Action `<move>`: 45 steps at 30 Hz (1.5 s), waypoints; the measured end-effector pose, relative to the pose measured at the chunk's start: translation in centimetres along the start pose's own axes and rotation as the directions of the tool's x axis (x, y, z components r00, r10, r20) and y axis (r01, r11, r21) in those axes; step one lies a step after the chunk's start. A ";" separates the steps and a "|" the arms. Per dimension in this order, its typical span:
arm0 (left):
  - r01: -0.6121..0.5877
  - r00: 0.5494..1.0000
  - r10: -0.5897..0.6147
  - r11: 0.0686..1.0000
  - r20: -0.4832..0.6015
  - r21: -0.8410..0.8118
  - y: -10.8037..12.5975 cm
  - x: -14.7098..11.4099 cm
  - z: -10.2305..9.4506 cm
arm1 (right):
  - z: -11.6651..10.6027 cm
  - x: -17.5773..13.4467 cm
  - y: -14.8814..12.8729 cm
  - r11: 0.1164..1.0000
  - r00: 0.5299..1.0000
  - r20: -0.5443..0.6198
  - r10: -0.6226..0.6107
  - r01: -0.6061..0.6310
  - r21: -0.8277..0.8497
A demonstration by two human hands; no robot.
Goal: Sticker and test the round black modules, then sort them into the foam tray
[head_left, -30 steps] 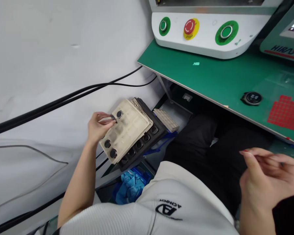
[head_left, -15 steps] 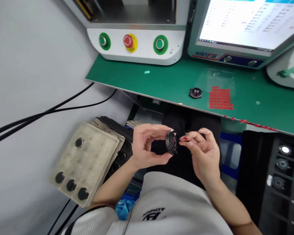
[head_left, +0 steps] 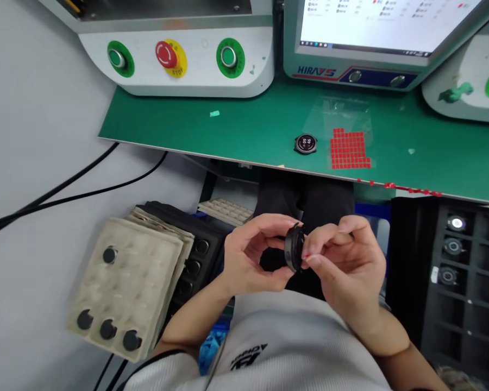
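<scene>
Gripping a black watch [head_left: 292, 248] by its edge, the left hand [head_left: 242, 255] curls its thumb and fingers into an open ring in front of the dark trousers [head_left: 309, 195]. The watch stands on edge, one broad side turned toward the right hand [head_left: 346, 266], whose fingertips are at or just beside it, pinching a small red sticker [head_left: 307, 256]; whether the sticker touches the watch cannot be told. On the green table [head_left: 244, 127] beyond, a second watch [head_left: 305, 143] lies with its screen lit, just left of a sheet of red stickers [head_left: 348, 151]. Low on the left, a pale tray [head_left: 146, 271] holds four dark round pieces [head_left: 107, 329]. On the right, a black tray [head_left: 468, 320] carries three watches [head_left: 453, 247] in one column.
</scene>
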State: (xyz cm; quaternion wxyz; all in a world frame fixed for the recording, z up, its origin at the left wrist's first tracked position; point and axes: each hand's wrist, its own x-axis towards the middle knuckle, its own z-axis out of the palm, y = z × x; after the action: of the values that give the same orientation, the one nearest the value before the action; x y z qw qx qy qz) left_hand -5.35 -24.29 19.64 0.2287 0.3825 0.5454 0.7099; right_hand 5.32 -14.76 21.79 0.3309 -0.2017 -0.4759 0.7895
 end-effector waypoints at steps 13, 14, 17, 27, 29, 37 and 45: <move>0.032 0.998 -0.030 0.999 0.046 -0.035 -0.2 0.0 -1.0 | -2.7 2.6 0.1 0.989 0.991 -0.054 0.124 -0.119 0.085; 0.075 0.997 -0.073 0.995 0.037 -0.067 -0.5 0.0 -1.2 | -3.9 3.4 0.3 0.997 0.984 -0.162 0.067 -0.059 0.054; 0.157 0.987 -0.151 0.979 0.056 -0.131 -1.4 0.2 -1.6 | -7.8 5.4 -0.1 0.996 0.877 -0.474 -0.078 0.086 -0.005; 0.294 0.854 -0.236 0.954 0.464 -0.056 -0.2 2.3 1.9 | -6.4 4.6 -0.7 0.944 0.992 0.061 0.114 -0.128 0.304; 0.258 0.819 -0.222 0.966 0.529 0.006 -0.1 2.6 2.6 | -6.0 4.5 -0.5 0.975 0.999 0.019 0.039 -0.042 0.219; 0.102 0.835 -0.120 0.993 0.537 0.063 -0.1 2.9 2.8 | -5.6 3.5 -0.6 0.987 0.984 -0.076 -0.160 0.162 0.021; 0.110 0.854 -0.109 0.994 0.508 0.029 0.0 2.8 2.5 | -5.3 3.3 -0.7 0.966 0.960 -0.115 -0.256 0.248 -0.074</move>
State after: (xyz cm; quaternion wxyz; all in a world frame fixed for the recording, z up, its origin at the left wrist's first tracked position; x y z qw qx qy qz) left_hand -5.04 -20.71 20.76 0.4048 0.5245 0.4861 0.5699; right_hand 6.62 -8.89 19.88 0.4516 -0.1977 -0.4992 0.7126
